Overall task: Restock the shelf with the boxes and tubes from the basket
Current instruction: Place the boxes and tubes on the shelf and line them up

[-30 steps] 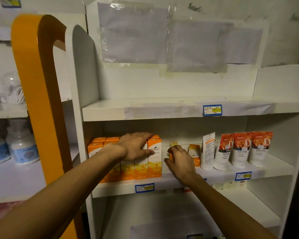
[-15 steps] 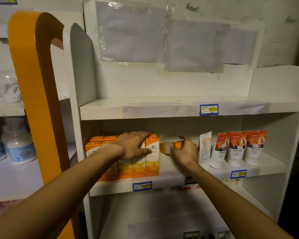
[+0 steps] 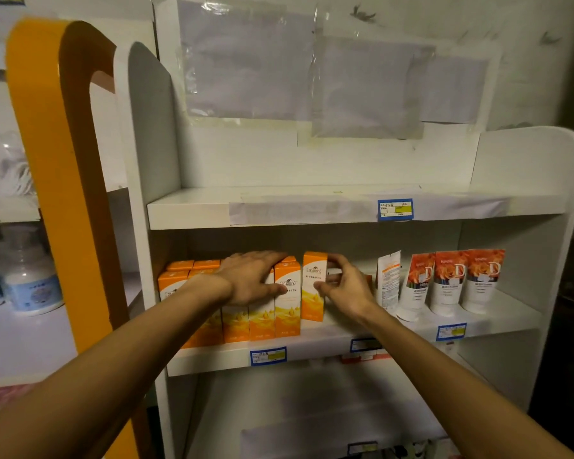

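So the tall orange-and-white cardboard box (image 3: 314, 286) stands upright, long axis vertical, printed front facing out, on the white middle shelf (image 3: 312, 351) at the right end of a row of matching orange boxes (image 3: 262, 313). The right hand (image 3: 347, 288) pinches its right side, thumb on the front. The left hand (image 3: 252, 276) lies flat and spread across the row's tops, gripping nothing. Three orange rose-print tubes (image 3: 449, 281) plus one white tube (image 3: 387, 279) stand cap-down to the right. Box count is unclear since the arm hides some

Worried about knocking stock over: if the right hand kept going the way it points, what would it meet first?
The right hand points left, gripping an upright orange box. That box would likely meet the row of orange boxes first.
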